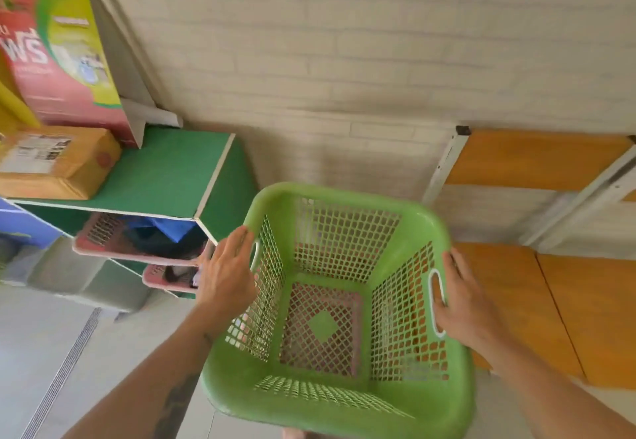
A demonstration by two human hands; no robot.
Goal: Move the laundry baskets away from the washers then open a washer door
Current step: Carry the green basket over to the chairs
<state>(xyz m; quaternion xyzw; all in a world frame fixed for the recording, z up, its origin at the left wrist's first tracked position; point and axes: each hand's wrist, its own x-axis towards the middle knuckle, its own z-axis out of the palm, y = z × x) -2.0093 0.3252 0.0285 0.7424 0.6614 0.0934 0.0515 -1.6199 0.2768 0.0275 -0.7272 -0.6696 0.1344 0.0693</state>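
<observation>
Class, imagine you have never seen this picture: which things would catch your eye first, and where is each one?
The empty green basket dominates the lower middle, gripped at its side rims by the left hand and the right hand. To the left, a green shelf unit holds two pink baskets in its compartments, with a bright red and green box on top. Orange boards on a white frame fill the right side.
</observation>
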